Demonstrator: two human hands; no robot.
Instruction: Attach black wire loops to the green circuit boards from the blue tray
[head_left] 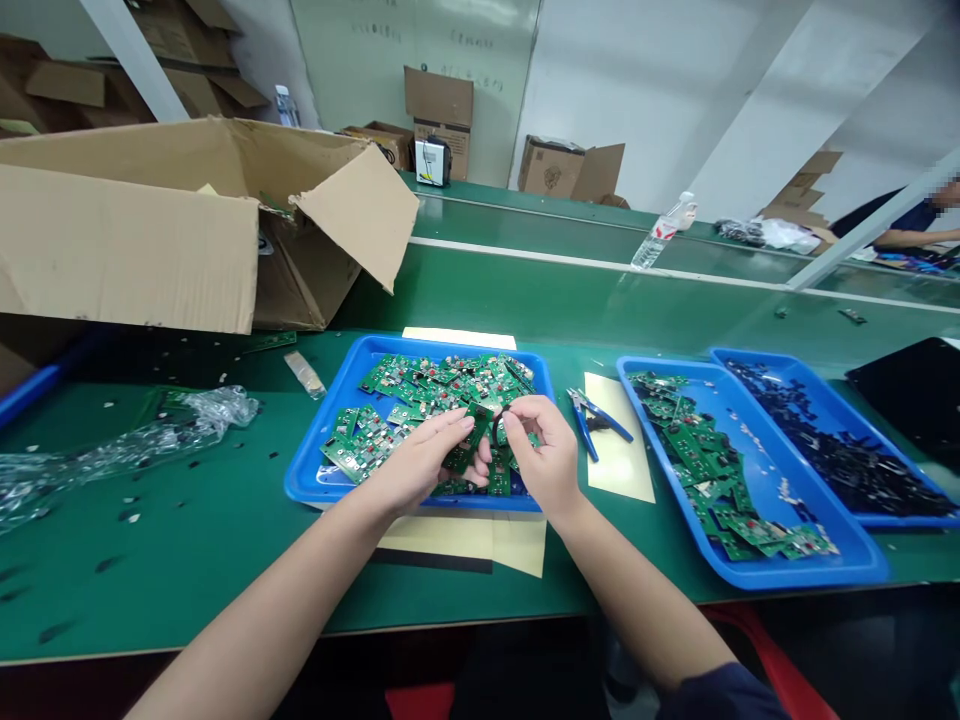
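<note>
Above a blue tray [304, 478] of green circuit boards [367, 445], my left hand [427, 455] is closed on one green circuit board [466, 445], which is tilted between thumb and fingers. My right hand [546, 450] is at the board's right edge, thumb and index finger pinched together. What sits in that pinch is too small to make out; a small dark part shows beside the fingertips. Blue-handled cutters [592, 420] lie open on yellow paper [621, 465], just right of the tray.
To the right are a blue tray [832, 575] with circuit boards and another [919, 520] with black parts. A large open cardboard box [127, 240] stands at back left, plastic wrap [202, 420] below it. A bottle [664, 232] stands behind. A person's arm [911, 238] shows far right.
</note>
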